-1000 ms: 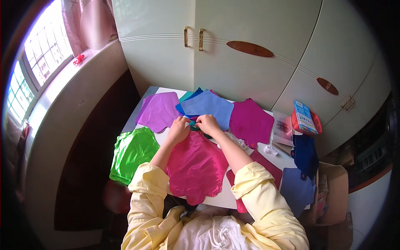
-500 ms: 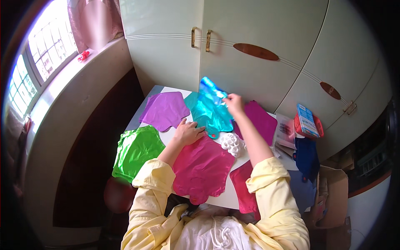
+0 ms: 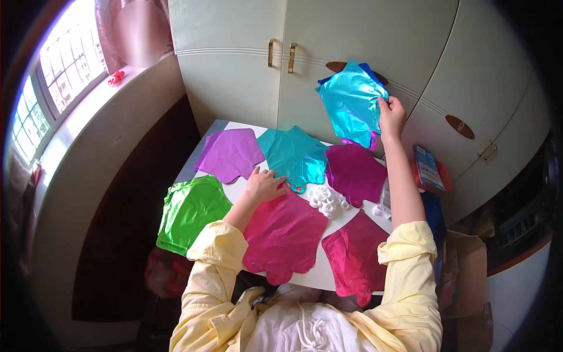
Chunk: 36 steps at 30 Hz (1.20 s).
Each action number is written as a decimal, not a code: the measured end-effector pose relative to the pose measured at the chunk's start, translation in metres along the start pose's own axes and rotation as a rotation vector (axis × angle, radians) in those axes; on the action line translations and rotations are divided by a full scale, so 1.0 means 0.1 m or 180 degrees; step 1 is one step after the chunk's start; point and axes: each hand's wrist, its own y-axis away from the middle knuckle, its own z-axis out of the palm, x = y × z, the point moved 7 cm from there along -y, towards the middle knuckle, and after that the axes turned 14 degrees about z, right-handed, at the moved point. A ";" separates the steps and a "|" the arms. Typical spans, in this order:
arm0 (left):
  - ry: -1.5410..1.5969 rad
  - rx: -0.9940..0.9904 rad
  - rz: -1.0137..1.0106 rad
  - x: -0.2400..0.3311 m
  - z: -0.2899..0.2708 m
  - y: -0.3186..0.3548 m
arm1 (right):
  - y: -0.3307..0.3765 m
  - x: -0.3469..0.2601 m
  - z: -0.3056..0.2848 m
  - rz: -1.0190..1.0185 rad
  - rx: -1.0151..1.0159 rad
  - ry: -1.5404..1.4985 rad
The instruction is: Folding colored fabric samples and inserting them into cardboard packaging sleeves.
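Observation:
My right hand (image 3: 394, 116) pinches the edge of a flat turquoise foil balloon (image 3: 349, 100), raised above the far side of the table in front of the cupboard. Blue and purple foil peeks out behind it. My left hand (image 3: 264, 186) rests with fingers extended at the top edge of a flat pink foil balloon (image 3: 284, 237), its fingertips close to a teal foil balloon (image 3: 293, 152). Around these lie a purple one (image 3: 230, 154), a shiny green one (image 3: 192, 211), a dark magenta one (image 3: 356, 173) and a crimson one (image 3: 356, 255). White rings (image 3: 324, 200) sit in a heap between them.
The white table (image 3: 233, 192) stands against a pale cupboard (image 3: 234, 88) with brass handles. A red basket (image 3: 444, 176) holding a blue package (image 3: 428, 167) is at the right. An open cardboard box (image 3: 469, 258) stands beyond the table's right side. A window is at the left.
My right hand has lifted the turquoise balloon up and to the right, off the teal one. The magenta and crimson balloons now show more fully. My left hand has barely moved.

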 end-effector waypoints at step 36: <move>0.0420 0.1494 -0.1358 -0.97 0.04 1.55 | 3.37 0.12 3.02 -0.1477 -0.3287 0.0798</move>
